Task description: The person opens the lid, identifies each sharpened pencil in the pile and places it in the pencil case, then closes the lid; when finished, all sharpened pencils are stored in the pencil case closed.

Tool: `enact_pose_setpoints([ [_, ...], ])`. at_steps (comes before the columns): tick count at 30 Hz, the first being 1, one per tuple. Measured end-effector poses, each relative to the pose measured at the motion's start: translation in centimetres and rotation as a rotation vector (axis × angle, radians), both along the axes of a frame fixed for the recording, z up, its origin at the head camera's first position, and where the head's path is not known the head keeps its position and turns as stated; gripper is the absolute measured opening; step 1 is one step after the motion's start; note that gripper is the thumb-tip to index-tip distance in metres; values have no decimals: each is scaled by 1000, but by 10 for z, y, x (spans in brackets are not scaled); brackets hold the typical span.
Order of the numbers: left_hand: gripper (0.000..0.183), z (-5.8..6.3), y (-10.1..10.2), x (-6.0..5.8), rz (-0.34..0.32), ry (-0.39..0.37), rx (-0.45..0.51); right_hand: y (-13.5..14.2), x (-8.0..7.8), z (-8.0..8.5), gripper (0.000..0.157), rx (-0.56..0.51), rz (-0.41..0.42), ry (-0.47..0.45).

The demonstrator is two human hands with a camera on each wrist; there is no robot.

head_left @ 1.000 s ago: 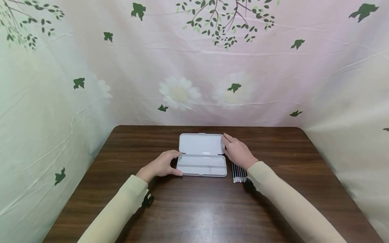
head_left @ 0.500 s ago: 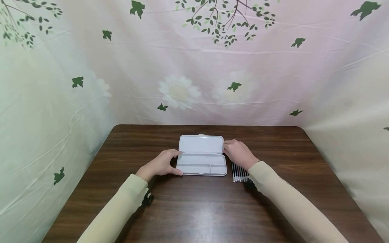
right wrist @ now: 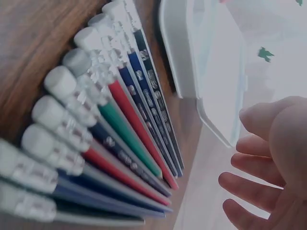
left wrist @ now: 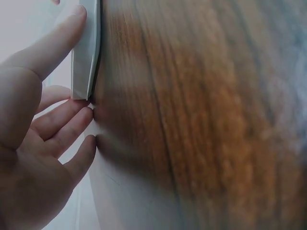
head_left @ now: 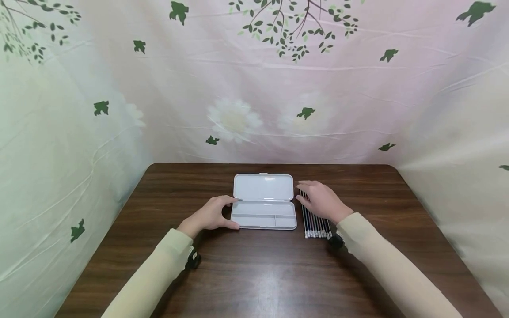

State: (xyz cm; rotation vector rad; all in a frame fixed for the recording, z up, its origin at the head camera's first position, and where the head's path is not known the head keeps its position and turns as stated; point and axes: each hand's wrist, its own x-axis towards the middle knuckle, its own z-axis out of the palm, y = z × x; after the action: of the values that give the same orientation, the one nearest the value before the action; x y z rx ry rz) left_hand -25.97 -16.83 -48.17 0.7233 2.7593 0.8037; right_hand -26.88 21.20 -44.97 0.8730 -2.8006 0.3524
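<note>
A white pencil case lies open on the brown table, its lid folded back toward the far edge. The tray has divided compartments, with nothing visible in them. My left hand grips the case's left end, thumb at the front corner and fingers at the rear; in the left wrist view the thumb presses the case's side. To the right of the case, several pencils lie side by side, white erasers toward me. Above their far part hovers my right hand, fingers loosely extended, holding nothing, just apart from the lid.
The wood-grain table extends around the case and ends at a back edge close to a printed cloth. A dark device sits under each wrist. In the right wrist view, the pencil barrels are red, green and dark blue.
My right hand has let go of the lid's right edge and moved right, over the pencils. The lid dipped slightly toward the case, then went back again. My left hand stayed put.
</note>
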Motion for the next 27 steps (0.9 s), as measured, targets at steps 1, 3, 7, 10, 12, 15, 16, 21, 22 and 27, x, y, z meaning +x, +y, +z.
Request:
enact_pose_setpoints([
  [1,92,0,0,0,6,-4,2,3,2,2,37,-8,-5,-11],
  [3,92,-1,0,0,13,-10,4,10,5,3,38,-23,-23,-35],
  [7,91,0,0,1,13,-12,11,26,11,2,36,-52,-80,-86],
  [10,90,0,0,1,12,-11,15,37,13,-1,34,-71,-132,-136],
  [12,90,1,0,1,13,-11,15,45,14,-3,31,-74,-159,-177],
  [15,90,1,0,2,21,-24,19,54,16,-5,28,-80,-171,-247],
  [16,90,2,0,2,24,-30,19,57,16,-6,28,-81,-168,-270],
  [21,89,3,1,3,39,-54,28,65,20,-7,25,-89,-164,-368],
  [22,89,4,2,3,40,-57,29,66,20,-7,25,-88,-171,-384],
  [27,89,5,2,2,34,-60,29,69,22,-9,23,-94,-204,-447],
])
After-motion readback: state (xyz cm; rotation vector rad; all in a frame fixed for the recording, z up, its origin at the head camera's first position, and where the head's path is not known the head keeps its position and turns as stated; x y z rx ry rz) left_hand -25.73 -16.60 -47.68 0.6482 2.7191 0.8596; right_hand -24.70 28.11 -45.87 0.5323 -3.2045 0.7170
